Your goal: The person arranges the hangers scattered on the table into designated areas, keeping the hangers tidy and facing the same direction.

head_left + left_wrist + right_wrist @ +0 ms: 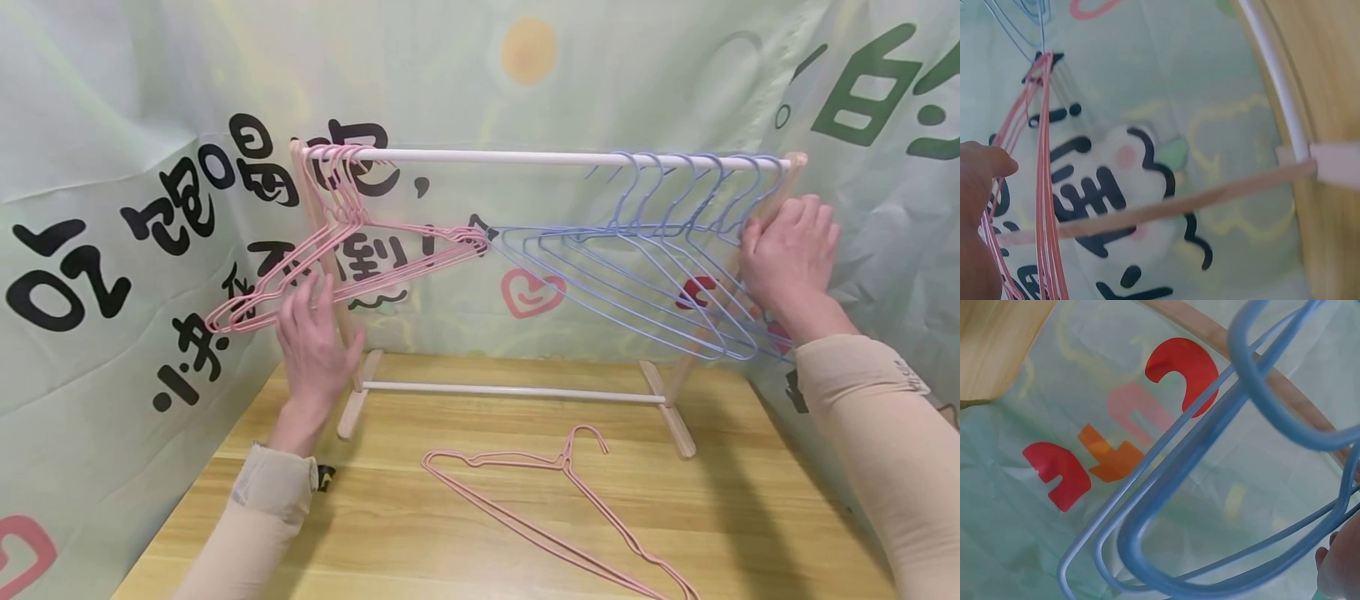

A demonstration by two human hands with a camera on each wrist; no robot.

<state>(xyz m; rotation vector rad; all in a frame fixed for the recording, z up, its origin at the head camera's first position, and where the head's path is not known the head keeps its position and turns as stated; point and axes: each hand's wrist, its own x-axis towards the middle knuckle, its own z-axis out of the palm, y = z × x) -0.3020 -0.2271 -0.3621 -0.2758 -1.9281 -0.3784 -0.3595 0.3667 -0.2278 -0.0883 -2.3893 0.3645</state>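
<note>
A small rack with a white top rod and pale wooden posts stands on the table. Several pink hangers hang bunched at the rod's left end. Beside their lower wires is my left hand, fingers extended upward; in the left wrist view its thumb shows next to the pink wires. Several blue hangers hang spread along the right end. My right hand is at the right post, close to the blue hangers. Its fingertips are mostly hidden, so I cannot tell whether it grips anything.
Pink hangers lie overlapped on the wooden table in front of the rack. A white lower bar joins the rack's feet. Behind and at both sides hangs a printed cloth.
</note>
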